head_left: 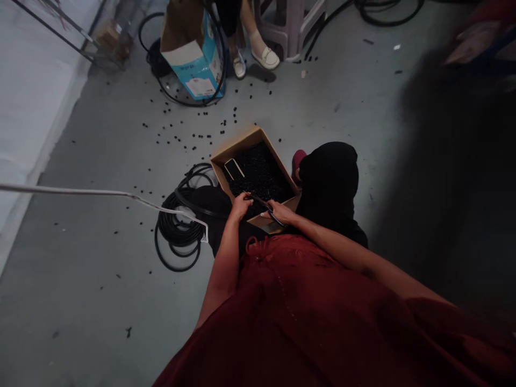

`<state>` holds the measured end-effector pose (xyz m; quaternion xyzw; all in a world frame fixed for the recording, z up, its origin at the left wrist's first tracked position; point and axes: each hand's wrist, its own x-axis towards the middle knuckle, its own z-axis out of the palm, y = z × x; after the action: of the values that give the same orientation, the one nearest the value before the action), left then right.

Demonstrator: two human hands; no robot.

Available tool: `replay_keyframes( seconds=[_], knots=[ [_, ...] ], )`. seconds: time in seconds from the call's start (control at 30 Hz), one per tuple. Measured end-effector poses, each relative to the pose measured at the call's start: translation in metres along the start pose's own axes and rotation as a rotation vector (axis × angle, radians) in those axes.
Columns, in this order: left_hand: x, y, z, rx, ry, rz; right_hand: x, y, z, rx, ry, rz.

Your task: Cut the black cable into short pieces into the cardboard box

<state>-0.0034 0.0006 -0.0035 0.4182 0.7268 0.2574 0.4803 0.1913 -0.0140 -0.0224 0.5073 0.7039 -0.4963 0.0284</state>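
Two bare hands worked low over an open cardboard box (pixel 236 146) that stood on the grey floor (pixel 92 301) between the person's knees. The left hand (pixel 241 206), at about 7 o'clock from the box's middle, had its fingers drawn together, pinching the upper-left end of a dark slim object (pixel 260 200). The right hand (pixel 281 212), near 5 o'clock, was curled about the lower-right part of that object, which slanted from 10 toward 4 o'clock over the box's near end; whether it was one tool or a tool with a strip could not be told. Small black pieces (pixel 264 161) filled much of the box, and a pale-edged U-shaped item (pixel 234 169) lay on them toward 10 o'clock. A coil of black hose (pixel 165 228) rested at 8 o'clock, just beside the left leg, with a white cable (pixel 80 190) reaching in above it from 9 o'clock. More black bits (pixel 194 148) dotted the floor, thickest around 10 to 11 o'clock. Farther out at 11 o'clock stood a blue carton (pixel 192 78), and near 12 o'clock were another person's pale shoes (pixel 266 58), beside a plastic stool (pixel 292 29).
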Motion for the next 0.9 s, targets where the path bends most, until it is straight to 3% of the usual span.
replay_keyframes(
  seconds=[0.43,0.57,0.73,0.9],
  knots=[
    [0.000,-0.001,-0.002,0.097,-0.168,-0.082,-0.007,-0.006,-0.007,0.070,-0.086,-0.013],
    [-0.013,0.012,0.003,0.468,-0.184,0.026,-0.005,-0.004,-0.003,-0.061,-0.036,0.029],
    [-0.047,0.036,0.004,1.058,-0.073,0.112,-0.004,-0.002,-0.001,-0.095,-0.027,0.027],
    [-0.059,0.062,-0.009,1.211,-0.175,0.084,-0.002,-0.003,-0.007,-0.051,0.005,0.057]
  ],
)
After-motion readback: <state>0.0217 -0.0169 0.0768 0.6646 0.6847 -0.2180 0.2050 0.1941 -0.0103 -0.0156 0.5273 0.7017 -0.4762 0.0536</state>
